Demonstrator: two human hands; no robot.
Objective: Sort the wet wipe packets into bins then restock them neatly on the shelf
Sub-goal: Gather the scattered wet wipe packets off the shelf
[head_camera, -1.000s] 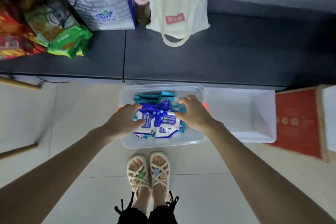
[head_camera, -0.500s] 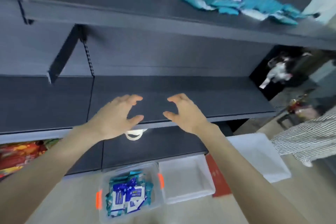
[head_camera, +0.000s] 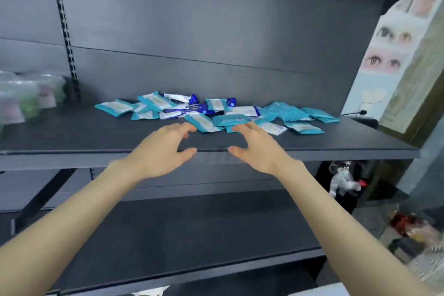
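The wet wipe packets (head_camera: 216,113) lie in a loose heap, teal and dark blue mixed, toward the back of the shelf (head_camera: 96,137), right of its middle. The left grip (head_camera: 163,151) and the right grip (head_camera: 259,149) hover over the front edge, both spread, fingers lightly curved, holding nothing. The right fingertips (head_camera: 242,126) are at the nearest packets; whether they touch is unclear. This looks like gathering for sorting. Next, reach in and close on a bunch.
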